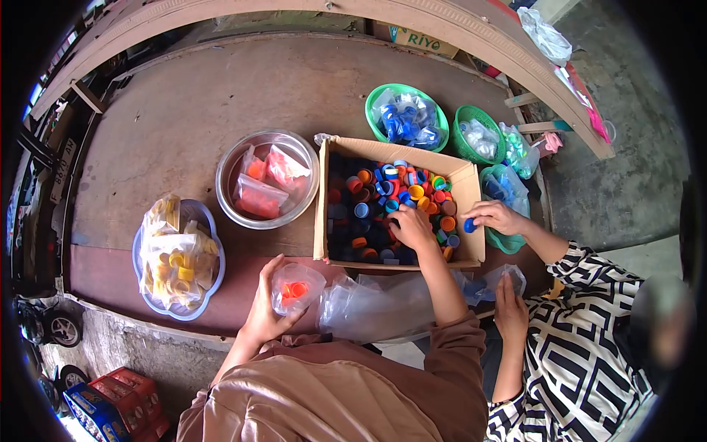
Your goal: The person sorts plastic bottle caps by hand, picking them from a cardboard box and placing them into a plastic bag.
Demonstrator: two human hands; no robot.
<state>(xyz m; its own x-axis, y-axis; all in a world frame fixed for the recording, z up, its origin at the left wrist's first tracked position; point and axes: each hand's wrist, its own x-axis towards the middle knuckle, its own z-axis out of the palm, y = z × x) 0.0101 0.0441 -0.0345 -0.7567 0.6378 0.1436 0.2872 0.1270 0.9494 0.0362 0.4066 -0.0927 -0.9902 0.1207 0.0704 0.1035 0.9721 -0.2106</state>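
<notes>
My left hand (266, 303) is wrapped round a clear plastic bag (313, 278) with red-orange caps (294, 290) inside. In the cardboard box (322, 210), my right hand (412, 227) reaches down among bottle caps (372, 188) of many colours. Its fingers are bent at the caps, and what they hold, if anything, cannot be made out. Empty-looking clear bags (375, 306) lie in front of the box, beneath my right forearm.
Beside me on the right, a person in a patterned sleeve (589, 276) holds a blue cap (470, 225) and a clear bag. Green baskets (442, 118), a metal bowl (223, 191) of bagged red caps and a lavender basin (219, 272) of bagged yellow caps surround the box.
</notes>
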